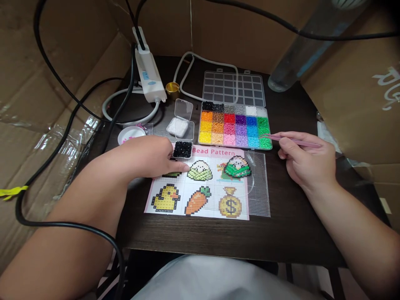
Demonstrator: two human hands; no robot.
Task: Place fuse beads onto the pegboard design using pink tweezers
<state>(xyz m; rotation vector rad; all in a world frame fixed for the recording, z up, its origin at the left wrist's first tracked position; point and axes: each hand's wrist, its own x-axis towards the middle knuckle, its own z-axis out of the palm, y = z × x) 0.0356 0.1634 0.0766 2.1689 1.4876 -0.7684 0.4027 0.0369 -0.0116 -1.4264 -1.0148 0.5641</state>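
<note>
My right hand (308, 160) is closed around pink tweezers (300, 141). Their tips are over the right side of a compartment box of colored beads (229, 127), by the blue and green beads. My left hand (146, 158) lies on the bead pattern sheet (200, 204), one digit stretched out beside the pale green dumpling-like picture (200, 171); its other fingers are mostly hidden. A small clear box of black beads (182, 149) sits against that hand. A green, white and black bead figure (238, 167) lies over the sheet's upper right, by a clear pegboard (261, 187).
Behind my left hand are a white dish with pink beads (131, 133), an open little box of white beads (178, 126) and a gold cup (173, 89). A power strip (150, 79) and cables stand at the back left. Cardboard walls (250, 46) surround the dark table (218, 235).
</note>
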